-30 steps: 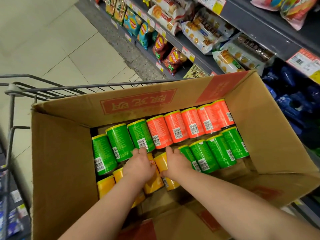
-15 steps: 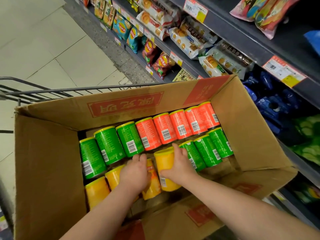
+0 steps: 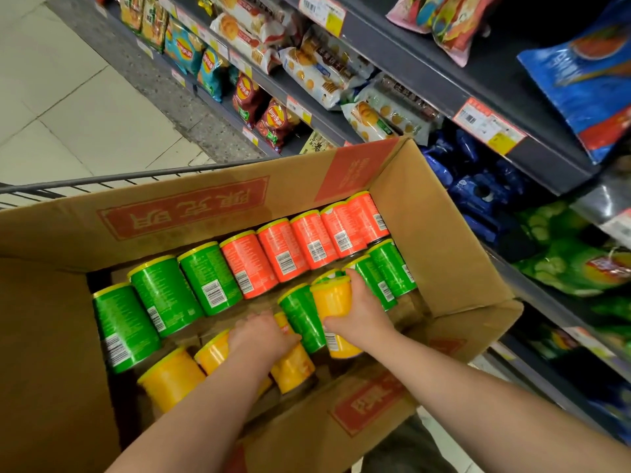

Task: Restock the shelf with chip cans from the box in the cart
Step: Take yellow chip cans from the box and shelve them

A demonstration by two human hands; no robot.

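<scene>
Lifted up and rightward since half a second ago: yellow chip can (image 3: 333,302), now tilted above the green cans (image 3: 389,268) at the right end of the cardboard box (image 3: 450,254). Gripped round its middle by right hand (image 3: 363,310), thumb on the near side, fingers curled over the far side. Left hand (image 3: 261,336) palm down, fingers curled over second yellow can (image 3: 293,368) lying in the near row. Orange cans (image 3: 300,247) along the far wall. Wire cart (image 3: 102,181) beneath, snack shelf (image 3: 426,76) to the right.
</scene>
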